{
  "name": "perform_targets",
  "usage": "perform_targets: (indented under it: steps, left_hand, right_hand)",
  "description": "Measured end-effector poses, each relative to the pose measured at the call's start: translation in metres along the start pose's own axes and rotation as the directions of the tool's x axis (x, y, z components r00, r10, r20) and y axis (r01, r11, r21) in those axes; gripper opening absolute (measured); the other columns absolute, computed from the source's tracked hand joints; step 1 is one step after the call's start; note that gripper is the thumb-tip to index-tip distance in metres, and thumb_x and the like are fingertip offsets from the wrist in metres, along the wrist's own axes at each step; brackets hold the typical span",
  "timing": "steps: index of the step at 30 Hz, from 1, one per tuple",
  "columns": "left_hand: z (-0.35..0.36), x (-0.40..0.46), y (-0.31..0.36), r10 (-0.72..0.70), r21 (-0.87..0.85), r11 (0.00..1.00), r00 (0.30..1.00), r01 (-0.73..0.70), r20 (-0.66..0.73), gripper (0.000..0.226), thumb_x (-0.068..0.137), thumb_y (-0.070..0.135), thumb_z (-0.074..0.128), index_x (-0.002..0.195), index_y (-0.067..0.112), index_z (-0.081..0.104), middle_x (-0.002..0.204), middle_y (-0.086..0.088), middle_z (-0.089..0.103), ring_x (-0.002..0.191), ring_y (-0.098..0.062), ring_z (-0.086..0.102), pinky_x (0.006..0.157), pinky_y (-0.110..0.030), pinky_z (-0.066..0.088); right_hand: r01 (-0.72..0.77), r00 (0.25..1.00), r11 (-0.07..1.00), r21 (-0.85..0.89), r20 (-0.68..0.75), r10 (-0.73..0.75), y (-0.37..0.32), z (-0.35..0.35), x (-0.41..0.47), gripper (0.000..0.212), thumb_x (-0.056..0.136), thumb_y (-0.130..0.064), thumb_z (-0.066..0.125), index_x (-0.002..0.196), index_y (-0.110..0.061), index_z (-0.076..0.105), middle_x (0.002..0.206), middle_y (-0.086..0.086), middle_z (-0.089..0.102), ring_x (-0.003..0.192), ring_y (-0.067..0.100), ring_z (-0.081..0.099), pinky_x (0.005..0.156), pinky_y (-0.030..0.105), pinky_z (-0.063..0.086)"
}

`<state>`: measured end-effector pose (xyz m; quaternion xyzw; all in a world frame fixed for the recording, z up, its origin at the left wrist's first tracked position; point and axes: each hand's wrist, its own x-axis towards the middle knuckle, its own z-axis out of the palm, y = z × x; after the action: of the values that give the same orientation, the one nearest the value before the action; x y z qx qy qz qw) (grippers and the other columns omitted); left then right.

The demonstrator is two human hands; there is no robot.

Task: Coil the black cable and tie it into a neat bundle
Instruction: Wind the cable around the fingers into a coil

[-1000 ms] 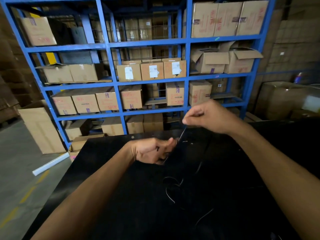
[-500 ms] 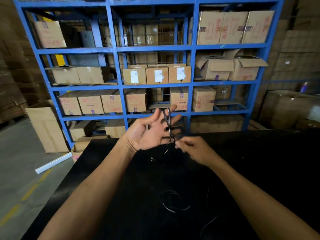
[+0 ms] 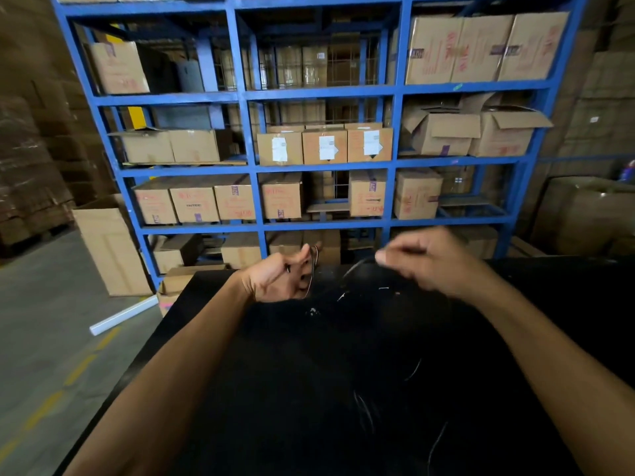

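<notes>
A thin black cable [image 3: 312,269] is looped around the fingers of my left hand [image 3: 278,280], which is held palm-up over the far edge of the black table [image 3: 275,389]. My right hand [image 3: 422,262], blurred by motion, pinches a strand of the same cable to the right of the left hand. From there the cable arcs down toward the table. The loose remainder lies on the tabletop near me, showing only as faint glints [image 3: 366,410] against the black surface.
A blue metal rack [image 3: 256,187] packed with cardboard boxes stands just beyond the table. A tall carton [image 3: 110,249] leans on the floor at the left, with a white strip [image 3: 123,314] lying near it. More cartons sit at the right.
My left hand has curled its fingers around the cable loops. My right hand has swung out to the right and upward, drawing a strand of cable with it.
</notes>
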<state>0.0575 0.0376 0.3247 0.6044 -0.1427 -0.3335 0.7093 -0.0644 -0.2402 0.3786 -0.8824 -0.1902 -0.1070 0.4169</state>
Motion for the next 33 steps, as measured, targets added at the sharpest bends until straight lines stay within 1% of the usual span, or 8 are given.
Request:
perform_targets:
  steps: [3, 9, 13, 17, 19, 22, 27, 33]
  left_hand:
    - [0.011, -0.002, -0.011, -0.121, 0.102, 0.988, 0.989, 0.112, 0.085, 0.045, 0.096, 0.044, 0.053, 0.134, 0.021, 0.063, 0.140, -0.010, 0.057, 0.129, -0.032, 0.049, 0.112, -0.044, 0.032]
    - [0.062, -0.014, -0.021, -0.211, 0.250, 0.963, 0.854, 0.099, 0.475, 0.058, 0.098, 0.051, 0.041, 0.154, 0.044, 0.029, 0.165, 0.002, 0.023, 0.149, -0.031, 0.026, 0.122, -0.055, 0.013]
    - [0.077, -0.025, -0.008, -0.072, 0.113, 0.994, 0.782, 0.002, 0.619, 0.057, 0.101, 0.048, 0.037, 0.155, 0.046, 0.021, 0.168, -0.001, 0.013, 0.152, -0.037, 0.015, 0.122, -0.059, 0.004]
    - [0.075, -0.027, 0.020, 0.152, -0.088, 0.988, 0.724, -0.126, 0.673, 0.058, 0.104, 0.041, 0.036, 0.158, 0.038, 0.015, 0.169, -0.008, 0.005, 0.151, -0.047, 0.001, 0.121, -0.060, -0.003]
    - [0.070, -0.024, 0.036, 0.238, -0.165, 0.971, 0.751, -0.172, 0.616, 0.057, 0.105, 0.038, 0.038, 0.158, 0.036, 0.018, 0.168, -0.009, 0.007, 0.150, -0.046, 0.010, 0.122, -0.059, 0.006]
    - [0.053, -0.022, 0.056, 0.319, -0.222, 0.944, 0.847, -0.244, 0.425, 0.057, 0.102, 0.040, 0.043, 0.156, 0.035, 0.025, 0.168, -0.007, 0.010, 0.143, -0.040, 0.013, 0.119, -0.055, 0.009]
    - [0.007, -0.019, 0.056, 0.330, -0.261, 0.920, 0.938, -0.293, 0.110, 0.047, 0.105, 0.042, 0.032, 0.152, 0.035, 0.038, 0.146, -0.007, 0.042, 0.099, -0.028, 0.051, 0.091, -0.043, 0.039]
    - [-0.023, -0.013, 0.021, 0.102, -0.067, 0.992, 0.994, -0.104, -0.034, 0.037, 0.097, 0.046, 0.054, 0.130, 0.034, 0.064, 0.103, 0.001, 0.055, 0.082, -0.016, 0.051, 0.079, -0.031, 0.041]
  right_hand:
    - [0.022, 0.985, 0.993, 0.116, -0.174, -0.001, -0.014, -0.034, 0.026, 0.005, 0.091, -0.039, 0.069, 0.092, -0.037, 0.074, 0.069, -0.013, 0.069, 0.049, 0.000, 0.054, 0.045, 0.014, 0.043]
    - [0.094, 0.952, 0.992, 0.083, -0.300, -0.065, -0.007, -0.049, 0.074, 0.011, 0.094, -0.038, 0.061, 0.098, -0.043, 0.070, 0.090, -0.010, 0.078, 0.063, 0.028, 0.057, 0.057, 0.036, 0.051]
    - [0.014, 0.948, 0.999, 0.030, -0.319, -0.004, 0.023, -0.028, 0.083, 0.019, 0.095, -0.032, 0.059, 0.094, -0.050, 0.067, 0.090, -0.017, 0.075, 0.083, -0.006, 0.067, 0.078, 0.029, 0.049]
    - [-0.107, 0.977, 0.991, 0.080, -0.178, 0.120, 0.061, 0.027, 0.065, 0.021, 0.097, -0.022, 0.059, 0.094, -0.039, 0.071, 0.098, -0.014, 0.073, 0.098, 0.002, 0.066, 0.091, 0.039, 0.052]
    - [-0.140, 0.982, 0.987, 0.083, -0.119, 0.149, 0.070, 0.059, 0.049, 0.019, 0.099, -0.027, 0.057, 0.092, -0.036, 0.072, 0.087, -0.014, 0.072, 0.081, -0.003, 0.067, 0.076, 0.031, 0.055]
    - [-0.113, 0.991, 0.992, 0.062, -0.066, 0.117, 0.066, 0.093, 0.021, 0.020, 0.100, -0.044, 0.053, 0.093, -0.044, 0.072, 0.070, -0.015, 0.065, 0.052, -0.007, 0.056, 0.048, 0.010, 0.038]
    - [-0.120, 0.993, 0.987, 0.104, 0.007, 0.120, 0.050, 0.095, -0.015, 0.030, 0.094, -0.060, 0.049, 0.091, -0.040, 0.072, 0.062, -0.010, 0.063, 0.045, -0.003, 0.053, 0.043, 0.011, 0.038]
    - [-0.127, 0.992, 0.965, 0.229, 0.042, 0.121, -0.005, 0.023, -0.010, 0.025, 0.093, -0.048, 0.062, 0.090, -0.027, 0.075, 0.050, -0.013, 0.053, 0.041, -0.001, 0.044, 0.039, 0.017, 0.035]
